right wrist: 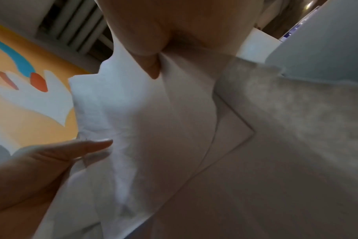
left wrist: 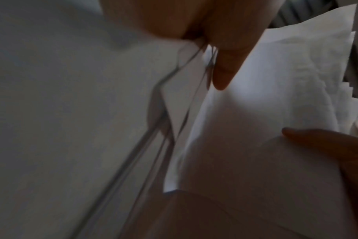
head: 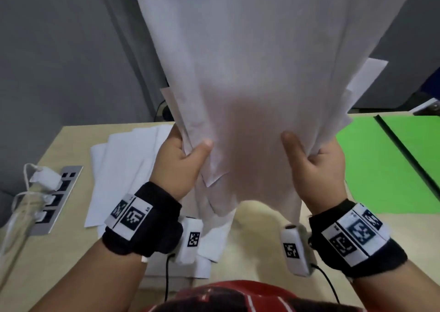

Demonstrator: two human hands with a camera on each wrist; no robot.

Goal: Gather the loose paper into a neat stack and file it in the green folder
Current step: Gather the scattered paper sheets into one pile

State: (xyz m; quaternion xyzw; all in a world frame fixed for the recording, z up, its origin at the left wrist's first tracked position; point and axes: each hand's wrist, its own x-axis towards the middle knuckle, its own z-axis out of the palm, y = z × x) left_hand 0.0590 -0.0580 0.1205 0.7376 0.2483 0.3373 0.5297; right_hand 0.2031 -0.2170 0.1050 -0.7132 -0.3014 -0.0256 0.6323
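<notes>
Both hands hold a sheaf of white paper [head: 250, 73] upright above the table [head: 262, 219], sheets uneven — corners and edges stick out at both sides and at the bottom. Left hand [head: 181, 162] pinches the sheaf's lower left edge, thumb on the near face, fingers hidden behind; grip clamped on the paper. Right hand [head: 316, 166] pinches the lower right edge the same way, thumb in front, grip also clamped on the paper. The left wrist view shows a thumb [left wrist: 225, 64] pressed on the sheets, with several sheet edges fanned apart. The right wrist view shows a thumb [right wrist: 151, 64] pressed on the paper; the other hand's finger touches the paper further off.

More loose sheets [head: 123, 169] lie spread and overlapping on the table at left, under and beyond the left wrist. The green folder [head: 381, 169] lies open and flat on the table at right, dark spine running diagonally, well apart from the loose sheets — the held sheaf is between them, off the table.

A power strip [head: 59, 197] is set in the table at far left, with a white charger [head: 45, 178] plugged in. Black wristbands with printed markers on both wrists.
</notes>
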